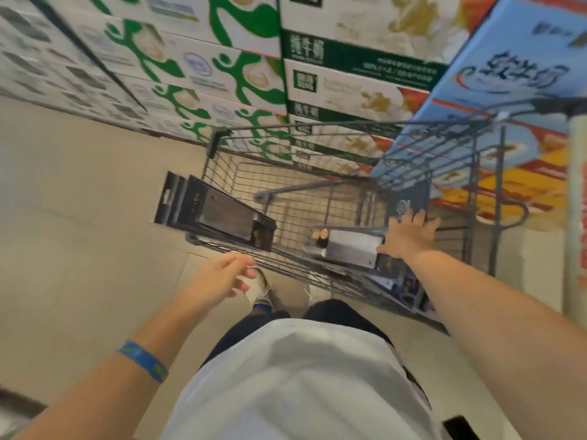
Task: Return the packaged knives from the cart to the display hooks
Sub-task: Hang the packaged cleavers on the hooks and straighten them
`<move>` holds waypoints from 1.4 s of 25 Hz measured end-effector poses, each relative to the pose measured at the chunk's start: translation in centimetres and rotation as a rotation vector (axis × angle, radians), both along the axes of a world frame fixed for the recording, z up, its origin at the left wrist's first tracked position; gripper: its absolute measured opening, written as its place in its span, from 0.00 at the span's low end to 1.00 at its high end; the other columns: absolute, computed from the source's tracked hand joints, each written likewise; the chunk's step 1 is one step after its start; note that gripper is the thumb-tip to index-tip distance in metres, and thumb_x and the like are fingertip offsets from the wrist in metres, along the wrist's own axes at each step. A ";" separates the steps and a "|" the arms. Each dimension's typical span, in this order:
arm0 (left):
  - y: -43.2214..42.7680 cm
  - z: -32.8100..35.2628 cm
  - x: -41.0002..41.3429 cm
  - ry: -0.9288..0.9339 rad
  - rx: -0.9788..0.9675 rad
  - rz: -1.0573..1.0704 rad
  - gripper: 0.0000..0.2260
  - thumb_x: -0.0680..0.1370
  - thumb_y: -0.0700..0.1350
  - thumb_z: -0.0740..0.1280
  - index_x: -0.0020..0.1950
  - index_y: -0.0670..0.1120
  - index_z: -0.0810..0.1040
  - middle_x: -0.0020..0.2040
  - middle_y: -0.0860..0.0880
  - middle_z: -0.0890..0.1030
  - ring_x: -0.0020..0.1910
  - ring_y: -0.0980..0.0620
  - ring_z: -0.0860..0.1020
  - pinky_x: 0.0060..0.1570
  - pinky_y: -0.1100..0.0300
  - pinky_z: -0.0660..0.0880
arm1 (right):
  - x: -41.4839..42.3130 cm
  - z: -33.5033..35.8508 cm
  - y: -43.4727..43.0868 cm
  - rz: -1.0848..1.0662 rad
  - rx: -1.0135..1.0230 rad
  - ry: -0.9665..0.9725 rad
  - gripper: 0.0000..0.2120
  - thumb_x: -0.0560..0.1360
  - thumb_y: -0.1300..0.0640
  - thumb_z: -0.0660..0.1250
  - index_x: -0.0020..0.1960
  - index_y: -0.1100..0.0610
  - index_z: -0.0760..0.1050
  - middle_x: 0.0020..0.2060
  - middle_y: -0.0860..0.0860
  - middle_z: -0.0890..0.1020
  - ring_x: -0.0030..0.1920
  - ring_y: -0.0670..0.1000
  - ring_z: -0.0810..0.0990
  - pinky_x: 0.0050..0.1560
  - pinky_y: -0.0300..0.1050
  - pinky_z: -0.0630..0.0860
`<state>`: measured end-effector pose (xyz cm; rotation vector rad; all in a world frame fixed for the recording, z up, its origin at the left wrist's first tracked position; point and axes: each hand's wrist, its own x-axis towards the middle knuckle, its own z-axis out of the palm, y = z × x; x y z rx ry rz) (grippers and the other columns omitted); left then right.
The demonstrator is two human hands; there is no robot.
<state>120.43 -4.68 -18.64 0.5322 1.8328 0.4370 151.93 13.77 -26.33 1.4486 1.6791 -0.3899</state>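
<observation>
Chinese lettering on the stacked cartons [359, 90] is too blurred to read. Black hang-tab knife packs [219, 214], cleaver blades showing, sit in the cart [217, 139]. The left hand [222, 274] and right hand [409, 236] are spread, holding nothing.

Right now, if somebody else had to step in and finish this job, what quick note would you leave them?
Left hand: open, holding nothing, just outside the cart.
Right hand: open, fingers spread, reaching into the cart beside the silver-bladed packaged knife; no grip yet.
Stack of dark packaged knives: leaning at the cart's left side, hang tabs poking past the rim.
Done: no pack lifted out; display hooks not in view.
Left: take each pack out and hang it.
</observation>
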 end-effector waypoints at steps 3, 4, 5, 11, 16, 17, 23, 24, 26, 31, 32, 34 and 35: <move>0.4 -0.6 -1.4 0.002 -0.035 -0.027 0.11 0.83 0.51 0.62 0.51 0.50 0.83 0.43 0.50 0.87 0.34 0.55 0.82 0.38 0.59 0.73 | 1.3 0.1 -3.0 0.018 0.051 0.000 0.37 0.74 0.35 0.71 0.75 0.55 0.66 0.73 0.59 0.69 0.74 0.63 0.65 0.74 0.68 0.59; 0.8 -0.6 -1.8 0.008 -0.037 -0.034 0.11 0.83 0.51 0.62 0.51 0.50 0.83 0.44 0.49 0.87 0.34 0.54 0.82 0.39 0.58 0.73 | 1.3 0.1 -3.9 0.035 0.112 0.040 0.33 0.75 0.40 0.72 0.72 0.54 0.68 0.71 0.58 0.72 0.72 0.62 0.67 0.73 0.66 0.63; 1.4 -0.7 -2.0 0.015 -0.040 -0.039 0.11 0.83 0.51 0.62 0.51 0.49 0.83 0.45 0.49 0.87 0.35 0.54 0.82 0.40 0.57 0.73 | 1.1 0.2 -4.9 0.053 0.173 0.074 0.28 0.76 0.44 0.73 0.71 0.54 0.70 0.68 0.57 0.73 0.70 0.61 0.69 0.71 0.63 0.66; 5.0 -0.6 -0.2 0.013 -0.005 -0.191 0.11 0.84 0.53 0.61 0.51 0.53 0.83 0.43 0.53 0.87 0.37 0.55 0.83 0.43 0.56 0.75 | 0.4 -0.5 -9.1 0.101 0.241 0.223 0.22 0.83 0.58 0.60 0.76 0.51 0.65 0.67 0.59 0.74 0.68 0.61 0.71 0.66 0.57 0.69; 6.5 -0.3 2.0 -0.026 0.022 -0.253 0.10 0.83 0.51 0.63 0.51 0.52 0.83 0.43 0.51 0.87 0.37 0.55 0.82 0.36 0.62 0.75 | 1.2 0.2 -6.2 -0.170 0.109 0.361 0.17 0.80 0.60 0.64 0.67 0.50 0.76 0.59 0.56 0.82 0.59 0.61 0.80 0.53 0.52 0.77; 6.6 -0.2 2.2 -0.027 0.025 -0.263 0.10 0.83 0.52 0.63 0.51 0.52 0.83 0.43 0.51 0.87 0.37 0.55 0.83 0.37 0.62 0.75 | 2.0 0.4 -5.3 -0.240 0.069 0.388 0.16 0.79 0.60 0.65 0.65 0.50 0.79 0.58 0.55 0.83 0.58 0.60 0.81 0.54 0.51 0.77; 6.5 0.3 0.9 0.029 0.053 -0.239 0.11 0.84 0.52 0.61 0.52 0.54 0.82 0.42 0.55 0.87 0.35 0.59 0.82 0.41 0.58 0.76 | 4.0 1.3 -1.7 -0.382 -0.119 0.543 0.14 0.75 0.55 0.75 0.60 0.55 0.83 0.48 0.52 0.82 0.47 0.54 0.80 0.47 0.44 0.74; 6.3 0.4 0.7 0.031 0.056 -0.224 0.11 0.85 0.52 0.60 0.52 0.53 0.82 0.42 0.56 0.86 0.35 0.58 0.82 0.41 0.58 0.76 | 3.4 1.6 -1.2 -0.376 -0.111 0.574 0.10 0.74 0.55 0.75 0.55 0.55 0.83 0.43 0.50 0.81 0.42 0.52 0.79 0.42 0.43 0.71; 6.2 0.6 0.4 0.036 0.057 -0.201 0.11 0.85 0.52 0.60 0.52 0.53 0.82 0.41 0.56 0.86 0.37 0.56 0.82 0.42 0.57 0.76 | 1.8 2.9 0.3 -0.321 -0.090 0.615 0.05 0.74 0.54 0.75 0.43 0.50 0.78 0.36 0.46 0.76 0.36 0.48 0.75 0.34 0.43 0.66; 7.1 1.3 0.7 0.001 0.086 -0.178 0.09 0.84 0.48 0.62 0.54 0.51 0.82 0.44 0.51 0.87 0.37 0.55 0.81 0.41 0.58 0.76 | -1.8 8.7 4.5 -0.142 -0.107 0.599 0.15 0.75 0.51 0.75 0.62 0.48 0.83 0.42 0.44 0.80 0.38 0.45 0.76 0.33 0.41 0.69; 7.5 1.6 0.6 0.025 0.108 -0.227 0.08 0.83 0.46 0.63 0.55 0.52 0.82 0.46 0.52 0.86 0.41 0.55 0.82 0.43 0.59 0.76 | -2.2 10.3 5.3 -0.079 -0.121 0.605 0.15 0.75 0.51 0.75 0.62 0.46 0.83 0.41 0.43 0.81 0.38 0.45 0.77 0.33 0.41 0.70; 9.0 2.4 0.4 0.143 0.183 -0.445 0.10 0.81 0.46 0.67 0.62 0.54 0.79 0.56 0.54 0.84 0.52 0.54 0.81 0.53 0.56 0.78 | -2.8 14.4 6.9 0.053 -0.125 0.650 0.15 0.75 0.52 0.75 0.61 0.44 0.83 0.32 0.39 0.80 0.32 0.42 0.77 0.31 0.41 0.69; 10.2 2.8 0.3 0.215 0.229 -0.566 0.15 0.80 0.47 0.69 0.67 0.55 0.76 0.62 0.53 0.80 0.57 0.54 0.79 0.58 0.54 0.77 | -3.2 16.5 7.6 0.111 -0.114 0.681 0.15 0.74 0.52 0.75 0.60 0.42 0.84 0.29 0.39 0.79 0.29 0.40 0.76 0.31 0.40 0.70</move>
